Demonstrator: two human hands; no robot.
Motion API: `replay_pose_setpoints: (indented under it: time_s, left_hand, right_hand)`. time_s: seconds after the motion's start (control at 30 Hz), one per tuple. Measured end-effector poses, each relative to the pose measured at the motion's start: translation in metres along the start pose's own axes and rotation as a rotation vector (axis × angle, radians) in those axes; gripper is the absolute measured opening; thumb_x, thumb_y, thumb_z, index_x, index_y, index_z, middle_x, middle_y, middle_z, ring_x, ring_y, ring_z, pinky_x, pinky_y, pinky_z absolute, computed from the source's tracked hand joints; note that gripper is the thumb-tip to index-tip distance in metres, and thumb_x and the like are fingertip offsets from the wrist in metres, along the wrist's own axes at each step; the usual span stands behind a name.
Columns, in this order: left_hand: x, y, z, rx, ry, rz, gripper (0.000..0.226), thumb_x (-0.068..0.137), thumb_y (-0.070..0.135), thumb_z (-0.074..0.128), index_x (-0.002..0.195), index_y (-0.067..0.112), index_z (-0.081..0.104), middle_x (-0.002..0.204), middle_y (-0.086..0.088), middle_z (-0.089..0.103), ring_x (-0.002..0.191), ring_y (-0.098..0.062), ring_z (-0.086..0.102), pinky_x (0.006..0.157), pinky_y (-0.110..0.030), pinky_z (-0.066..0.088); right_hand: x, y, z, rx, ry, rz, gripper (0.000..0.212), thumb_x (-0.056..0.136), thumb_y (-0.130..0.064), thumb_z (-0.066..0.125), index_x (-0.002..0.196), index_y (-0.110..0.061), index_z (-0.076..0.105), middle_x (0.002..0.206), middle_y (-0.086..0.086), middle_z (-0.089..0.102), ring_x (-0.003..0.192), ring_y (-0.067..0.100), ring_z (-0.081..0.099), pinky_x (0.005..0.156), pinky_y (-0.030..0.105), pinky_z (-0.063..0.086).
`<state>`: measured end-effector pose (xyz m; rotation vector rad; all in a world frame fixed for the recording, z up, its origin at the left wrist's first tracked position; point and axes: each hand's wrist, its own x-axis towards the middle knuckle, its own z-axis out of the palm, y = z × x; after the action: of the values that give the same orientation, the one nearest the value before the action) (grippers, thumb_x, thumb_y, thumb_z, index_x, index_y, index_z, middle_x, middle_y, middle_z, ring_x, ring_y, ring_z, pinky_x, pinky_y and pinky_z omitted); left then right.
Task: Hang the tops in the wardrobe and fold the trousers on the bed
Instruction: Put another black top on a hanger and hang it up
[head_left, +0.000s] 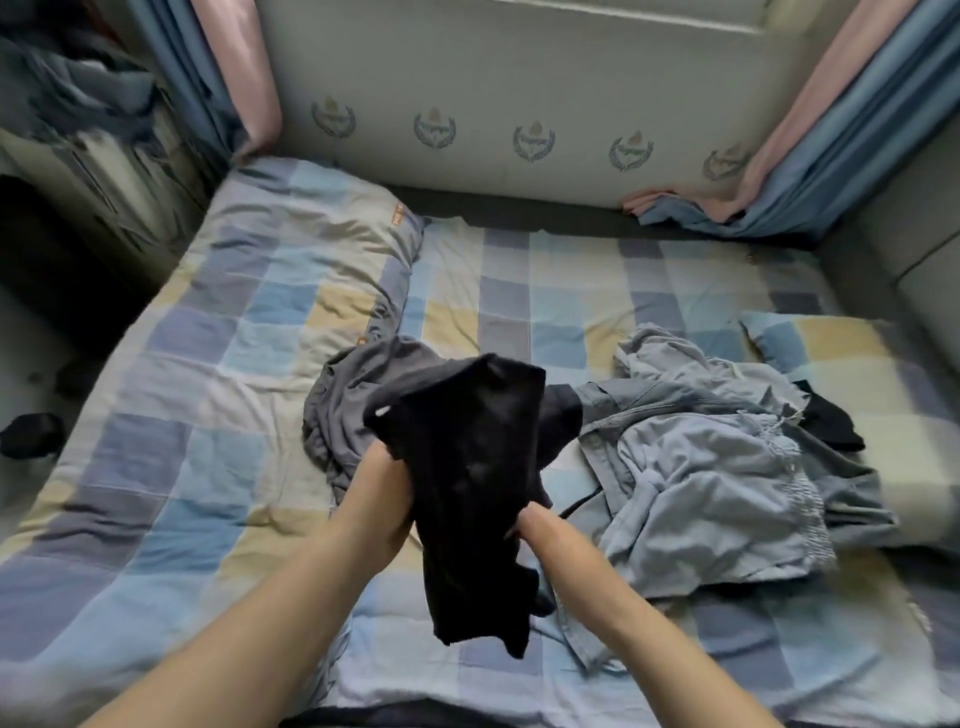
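A black garment is hanging above the near middle of the bed, with the left hand gripping its left edge and the right hand pinching its right. A grey garment is lying just behind, pale blue clothes crumpled to the right.

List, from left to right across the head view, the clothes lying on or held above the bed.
Grey garment → black garment, held up by the left hand and the right hand → pale blue clothes pile → small black item at the pile's right edge.
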<state>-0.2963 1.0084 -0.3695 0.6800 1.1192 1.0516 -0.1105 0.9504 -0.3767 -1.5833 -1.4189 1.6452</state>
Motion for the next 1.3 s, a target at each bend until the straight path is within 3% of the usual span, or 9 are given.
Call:
replay_pose_setpoints:
  time_s: [0.13, 0.23, 0.37, 0.57, 0.73, 0.87, 1.03, 1.17, 1.3]
  left_hand:
    - [-0.039, 0.027, 0.001, 0.245, -0.133, 0.229, 0.030, 0.071, 0.029, 0.071, 0.100, 0.034, 0.070, 0.098, 0.005, 0.074, 0.093, -0.014, 0.070, 0.071, -0.023, 0.056]
    - [-0.063, 0.045, -0.001, 0.265, -0.193, 0.299, 0.030, 0.075, 0.019, 0.068, 0.104, 0.025, 0.067, 0.100, 0.005, 0.073, 0.098, -0.012, 0.068, 0.078, -0.025, 0.054]
    - [-0.094, 0.069, -0.001, 0.138, -0.273, 0.223, 0.014, 0.085, 0.018, 0.069, 0.097, 0.025, 0.069, 0.097, 0.000, 0.073, 0.097, -0.021, 0.068, 0.077, -0.026, 0.055]
    - [-0.137, 0.087, 0.006, 0.147, -0.386, 0.255, 0.019, 0.087, 0.006, 0.066, 0.097, 0.022, 0.070, 0.092, 0.000, 0.075, 0.088, -0.016, 0.072, 0.073, -0.024, 0.057]
    - [-0.170, 0.083, 0.014, 0.121, -0.498, 0.077, 0.014, 0.085, 0.013, 0.068, 0.098, 0.015, 0.070, 0.092, -0.010, 0.074, 0.089, -0.024, 0.071, 0.077, -0.031, 0.059]
    - [-0.194, 0.079, 0.024, -0.003, -0.610, -0.101, 0.030, 0.069, 0.034, 0.074, 0.097, 0.021, 0.073, 0.098, -0.010, 0.074, 0.091, -0.024, 0.072, 0.069, -0.028, 0.057]
    - [-0.223, 0.073, 0.045, 0.016, -0.797, -0.233, 0.033, 0.070, 0.038, 0.076, 0.095, 0.016, 0.075, 0.101, -0.014, 0.073, 0.094, -0.027, 0.071, 0.066, -0.028, 0.057]
    - [-0.228, 0.079, 0.059, 0.229, -0.934, -0.069, 0.041, 0.070, 0.037, 0.077, 0.104, 0.016, 0.070, 0.098, -0.009, 0.074, 0.091, -0.024, 0.072, 0.064, -0.022, 0.055]
    - [-0.256, 0.086, 0.082, 0.463, -1.197, 0.213, 0.030, 0.064, 0.039, 0.082, 0.092, 0.040, 0.071, 0.093, 0.007, 0.075, 0.086, -0.011, 0.071, 0.064, -0.014, 0.053]
  right_hand:
    - [-0.037, -0.045, 0.016, 0.070, 0.156, -0.057, 0.049, 0.074, -0.079, 0.041, 0.111, -0.050, 0.053, 0.110, -0.034, 0.060, 0.108, -0.015, 0.053, 0.091, 0.013, 0.042]
    - [-0.066, -0.080, 0.034, 0.307, 0.221, -0.093, 0.072, 0.061, -0.083, 0.053, 0.124, -0.048, 0.045, 0.121, -0.024, 0.061, 0.114, -0.003, 0.057, 0.094, 0.026, 0.049]
    - [-0.105, -0.118, 0.057, 0.177, 0.431, -0.177, 0.114, 0.042, -0.097, 0.047, 0.141, -0.054, 0.010, 0.143, -0.036, 0.018, 0.135, -0.008, 0.019, 0.109, 0.024, 0.024]
    - [-0.146, -0.132, 0.106, -0.321, 0.492, -0.247, 0.084, 0.073, -0.057, 0.068, 0.137, -0.064, 0.015, 0.152, -0.030, -0.004, 0.132, -0.022, 0.001, 0.103, 0.006, 0.018]
    - [-0.179, -0.120, 0.135, -0.139, 0.633, -0.256, 0.081, 0.083, -0.017, 0.065, 0.144, -0.048, 0.020, 0.151, -0.017, 0.026, 0.137, -0.008, 0.024, 0.114, 0.029, 0.029]
    - [-0.207, -0.111, 0.145, 0.033, 0.730, -0.221, 0.081, 0.076, -0.045, 0.070, 0.130, -0.066, 0.013, 0.143, -0.028, 0.036, 0.129, -0.013, 0.034, 0.105, 0.015, 0.037]
    - [-0.261, -0.091, 0.145, -0.079, 0.968, -0.166, 0.071, 0.081, -0.009, 0.057, 0.130, -0.055, 0.035, 0.113, -0.046, 0.051, 0.109, -0.020, 0.048, 0.085, 0.000, 0.037]
    - [-0.331, -0.079, 0.140, -0.109, 1.296, -0.182, 0.060, 0.080, 0.007, 0.050, 0.107, -0.045, 0.060, 0.102, -0.029, 0.066, 0.098, -0.005, 0.061, 0.081, 0.007, 0.044]
    - [-0.408, -0.079, 0.147, -0.130, 1.438, -0.256, 0.048, 0.086, 0.005, 0.051, 0.104, -0.038, 0.062, 0.103, -0.027, 0.066, 0.101, -0.009, 0.059, 0.081, 0.001, 0.039]
